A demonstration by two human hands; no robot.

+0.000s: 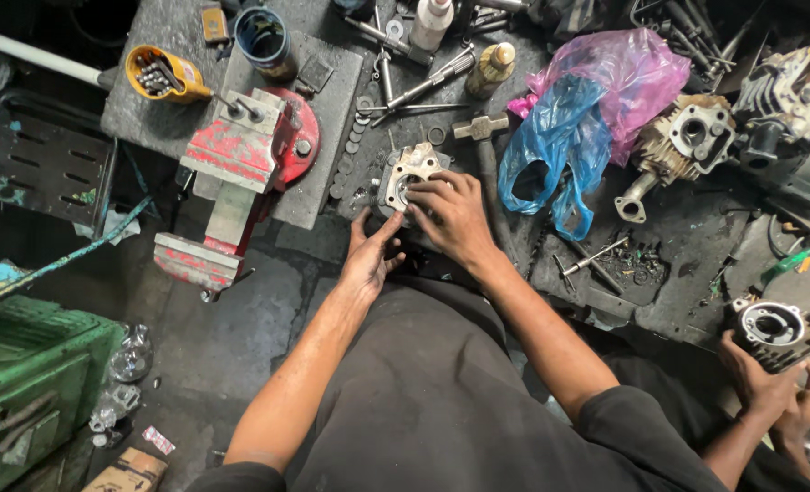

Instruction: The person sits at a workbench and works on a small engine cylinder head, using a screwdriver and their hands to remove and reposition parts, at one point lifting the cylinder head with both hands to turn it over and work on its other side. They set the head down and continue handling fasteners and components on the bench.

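Hands point(414, 228) cover much of a metal engine part point(411, 169), grip seemingly loose.

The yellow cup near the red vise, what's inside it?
Inside the yellow cup you can see a bundle of small dark metal pieces, perhaps bits or sockets. Their lower ends and the bottom of the cup are hidden by its wall. It sits beside the red vise.

Your right hand point(455, 214) lies over a grey, grimy metal engine part point(407, 178), fingers curled across its round central bore. Part sits flat on the dark workbench, pale flange corners projecting just beyond your fingertips. Your left hand point(371, 255) touches its near-left edge, thumb extended upward.
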